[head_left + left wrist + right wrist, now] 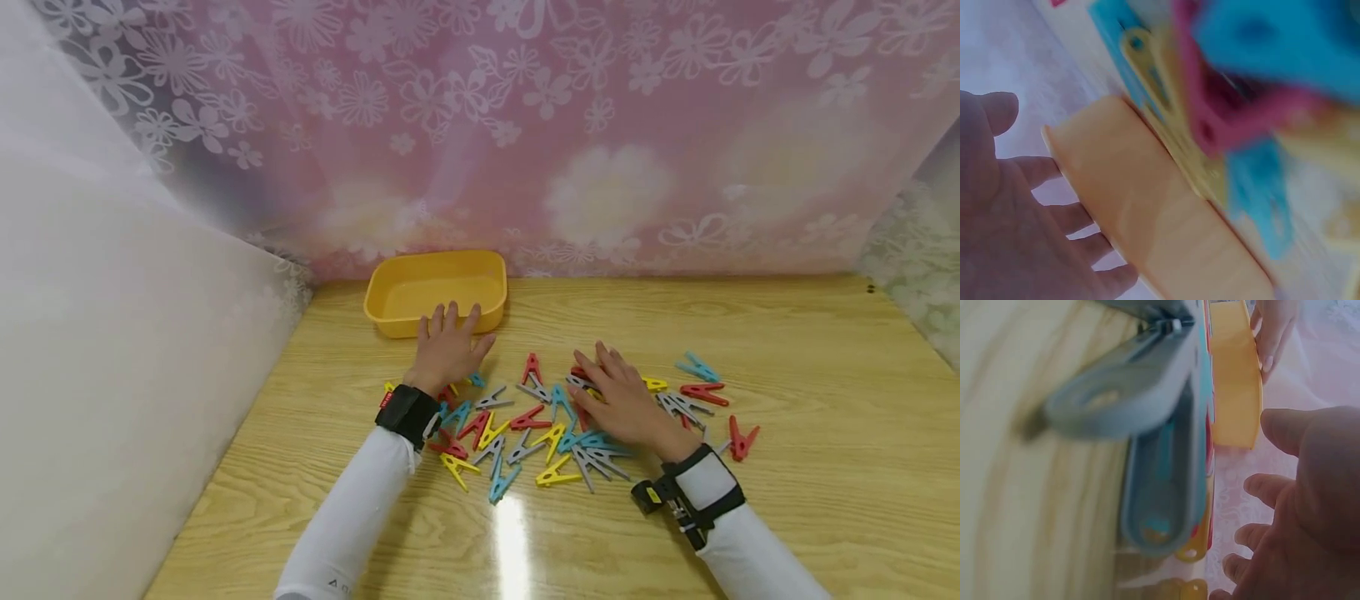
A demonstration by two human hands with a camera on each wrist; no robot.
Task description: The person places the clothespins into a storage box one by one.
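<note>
And here's the left hand, centre-left of the head view, fingers straight and fanned out, holding nothing; its fingertips overlap the near rim of the yellow tub, though whether they touch it, I can't tell. Over to the right hand, right of centre, palm down above the clothes pegs, fingers stretched forward, its grip loose and empty; contact with those beneath is hidden. What a scatter across the lower middle! Red, yellow, blue and grey, many overlapping, a bunch tucked under that right hand. A blue peg lies out at the upper right of the spread, with a red peg just below it. Down at the bottom edge of the spread, another blue one sits left of a yellow peg. In the right wrist view, a grey peg looms large, upper middle. It's all on a wood-grain table, a flowered pink curtain filling the top of the frame, with white sleeves reaching in from below.
</note>
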